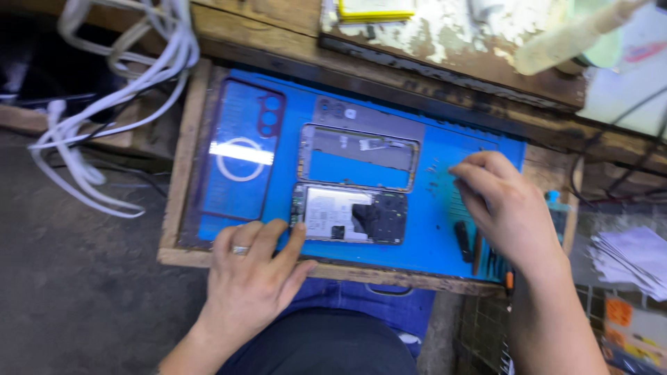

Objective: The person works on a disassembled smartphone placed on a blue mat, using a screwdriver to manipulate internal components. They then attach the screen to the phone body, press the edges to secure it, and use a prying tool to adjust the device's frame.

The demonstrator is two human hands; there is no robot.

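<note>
Left hand (250, 267) lay flat, fingers spread, steadying the opened phone (351, 214); right hand (504, 201), fingers curled, picked among screws (436, 169). Back cover (241, 149) and frame (360, 156) were already off.

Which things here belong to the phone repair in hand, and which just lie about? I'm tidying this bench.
In use:
opened phone, touched by left hand
frame
back cover
small screws under right hand
blue mat

Lying about:
white cables
papers
tools at mat's right edge

Orange-yellow labelled packages (636, 333) sit at the lower right.
</note>
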